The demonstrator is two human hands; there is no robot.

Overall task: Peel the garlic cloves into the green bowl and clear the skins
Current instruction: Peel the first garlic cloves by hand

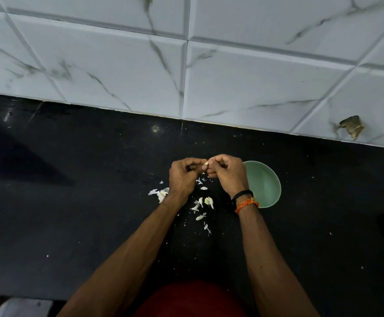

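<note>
Torn skins (pixel 161 194) lie left of the wrists. The left hand (pixel 183 175) and right hand (pixel 226 172) pinch one garlic clove (pixel 206 165) together, held above the counter (pixel 72 225) (so peel drops clear). The green bowl (pixel 266 184) waits right.

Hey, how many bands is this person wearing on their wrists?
2, both on the right wrist beside the green bowl: a black band nearer the right hand, and an orange thread band just behind it. The left wrist shows none; undersides are hidden.
</note>
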